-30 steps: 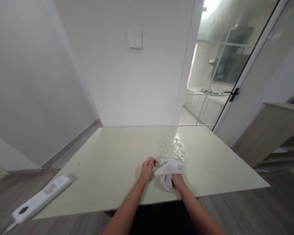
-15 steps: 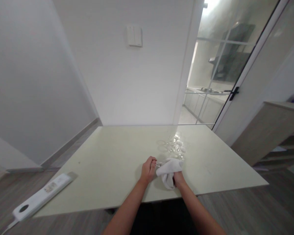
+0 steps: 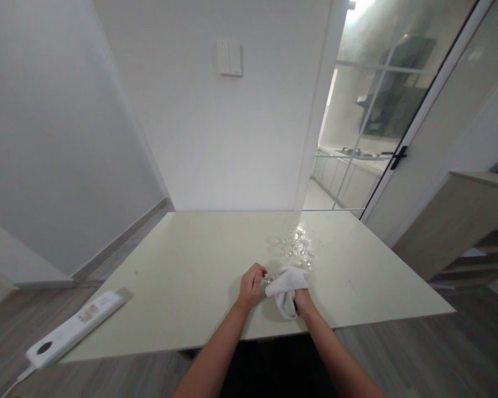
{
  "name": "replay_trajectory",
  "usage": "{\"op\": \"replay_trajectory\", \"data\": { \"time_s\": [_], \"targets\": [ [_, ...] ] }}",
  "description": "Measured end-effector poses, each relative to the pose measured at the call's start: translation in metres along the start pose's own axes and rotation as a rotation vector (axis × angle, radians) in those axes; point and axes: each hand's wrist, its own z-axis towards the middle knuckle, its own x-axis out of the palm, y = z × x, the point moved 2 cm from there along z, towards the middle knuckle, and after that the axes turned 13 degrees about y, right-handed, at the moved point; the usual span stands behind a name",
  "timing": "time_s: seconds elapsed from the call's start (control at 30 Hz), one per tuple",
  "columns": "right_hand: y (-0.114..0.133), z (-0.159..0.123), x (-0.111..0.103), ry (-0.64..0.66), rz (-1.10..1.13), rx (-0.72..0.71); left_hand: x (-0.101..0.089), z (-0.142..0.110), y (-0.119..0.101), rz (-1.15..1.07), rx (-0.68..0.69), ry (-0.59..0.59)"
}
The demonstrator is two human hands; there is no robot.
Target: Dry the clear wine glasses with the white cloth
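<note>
Pinching a small clear item [image 3: 268, 280] in left hand [image 3: 251, 286], thumb and fingers pressed together at one end; too small to tell its shape. Gripping a bunched white cloth [image 3: 287, 282] in right hand [image 3: 302, 302], closed on the near side of the fabric; can't tell the exact finger curl, hidden by folds. Located between both hands, at the cloth's left edge: the clear item; can't tell how far in under the fabric. Probably held by its end to leave the rest free against the cloth, and likely steadied by having both hands low and close together, near the front edge of the tabletop [image 3: 191, 265]. Just beyond the cloth: a loose pile of clear pieces [image 3: 301, 246], presumably there for easy reach. Well apart, at the left front corner: a white power strip [image 3: 77, 330], seemingly jutting past the edge, probably there to leave elbow room.
</note>
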Motion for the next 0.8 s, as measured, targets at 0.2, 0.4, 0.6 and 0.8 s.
{"op": "replay_trajectory", "data": {
  "time_s": [0.2, 0.4, 0.6, 0.8],
  "targets": [
    [0.013, -0.009, 0.008, 0.117, -0.092, 0.025, 0.000, 0.009, 0.019, -0.230, -0.292, -0.118],
    [0.022, -0.009, 0.012, 0.222, -0.111, -0.028, 0.002, 0.011, 0.024, -0.264, -0.313, -0.117],
    [0.016, -0.005, 0.009, 0.100, -0.130, -0.060, 0.001, 0.003, 0.008, -0.069, -0.202, -0.023],
    [0.009, -0.002, 0.007, -0.007, -0.068, -0.005, 0.001, 0.001, 0.003, -0.012, -0.138, -0.008]
  ]
}}
